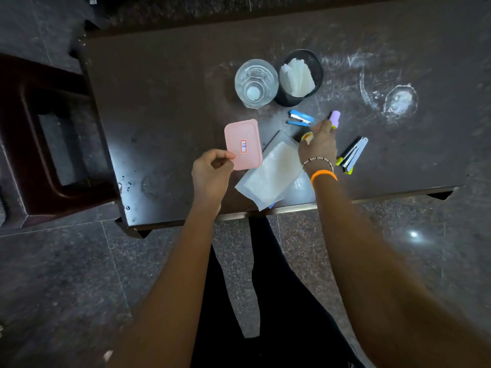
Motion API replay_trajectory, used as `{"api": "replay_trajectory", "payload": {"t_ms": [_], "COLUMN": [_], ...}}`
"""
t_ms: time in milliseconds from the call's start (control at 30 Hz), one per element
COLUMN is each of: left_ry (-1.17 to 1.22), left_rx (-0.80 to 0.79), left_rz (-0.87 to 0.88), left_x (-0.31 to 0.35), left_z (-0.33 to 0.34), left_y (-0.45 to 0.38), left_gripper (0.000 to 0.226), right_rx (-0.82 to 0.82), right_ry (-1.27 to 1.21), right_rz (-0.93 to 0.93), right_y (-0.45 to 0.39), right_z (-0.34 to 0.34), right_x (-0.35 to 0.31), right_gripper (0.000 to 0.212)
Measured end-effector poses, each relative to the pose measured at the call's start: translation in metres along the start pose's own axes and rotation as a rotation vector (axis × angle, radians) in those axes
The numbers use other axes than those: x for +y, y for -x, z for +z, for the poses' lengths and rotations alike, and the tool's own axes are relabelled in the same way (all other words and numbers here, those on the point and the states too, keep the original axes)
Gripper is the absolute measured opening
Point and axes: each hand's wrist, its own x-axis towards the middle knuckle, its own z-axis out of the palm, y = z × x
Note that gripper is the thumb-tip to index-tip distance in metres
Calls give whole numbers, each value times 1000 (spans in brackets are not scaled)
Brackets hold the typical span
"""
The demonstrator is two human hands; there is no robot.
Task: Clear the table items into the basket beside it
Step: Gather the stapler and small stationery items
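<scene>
On the dark table (164,107), my left hand (212,173) pinches the near corner of a pink lidded box (243,144). My right hand (317,144) is closed around a purple-capped marker (334,118), with something yellow at the thumb side. A clear plastic packet (271,171) lies between my hands, partly under the pink box. A blue stapler (301,118) sits just beyond my right hand. A black and yellow stapler (353,155) lies to its right. The dark red basket (39,128) stands on the floor left of the table.
A clear glass (256,83) and a black cup (300,78) holding white paper stand side by side at the back of the table. White smears mark the table's right side. The near table edge is close to my legs.
</scene>
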Motion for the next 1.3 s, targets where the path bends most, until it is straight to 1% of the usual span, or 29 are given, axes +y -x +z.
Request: {"api": "replay_trajectory", "payload": {"t_ms": [67, 133, 200, 400, 500, 600, 733, 800, 833, 900, 1000, 1067, 1133, 1200, 1300], "left_ry": [74, 125, 154, 262, 321, 338, 215, 76, 0, -127, -278, -381, -455, -521, -607], "left_rx": [23, 39, 69, 282, 408, 530, 716, 800, 817, 818, 814, 792, 753, 711, 657], "left_rz": [-4, 7, 23, 74, 92, 124, 177, 233, 266, 301, 286, 249, 182, 111, 68], "left_x": [-5, -10, -15, -29, -34, -37, -28, -17, -10, 7, 34, 48, 57, 62, 62], "left_z": [-19, -41, -65, -168, -227, -290, -367, -402, -416, -442, -462, -475, -486, -493, -500], "left_y": [1, 5, 8, 10, 12, 7, -9, -19, -24, -39, -64, -87, -107, -126, -148], "left_gripper": [31, 35, 38, 52, 54, 50, 42, 43, 44, 45, 43, 42, 42, 40, 39], "right_rx": [-49, -134, -203, -462, -556, -613, -650, -661, -659, -645, -616, -597, -564, -511, -431], "right_ry": [-109, -146, -167, -350, -354, -348, -351, -351, -350, -348, -325, -316, -328, -369, -441], "right_rz": [-70, -144, -169, -342, -435, -516, -570, -589, -597, -617, -636, -627, -613, -587, -575], "right_y": [25, 50, 74, 148, 184, 219, 260, 278, 286, 299, 310, 313, 314, 312, 302], "right_z": [3, 12, 23, 58, 79, 102, 133, 147, 153, 164, 170, 175, 177, 179, 182], "right_x": [-11, -28, -51, -157, -210, -262, -315, -336, -344, -357, -364, -370, -376, -386, -405], "right_gripper": [36, 26, 21, 18, 15, 13, 12, 12, 13, 14, 19, 23, 19, 19, 24]}}
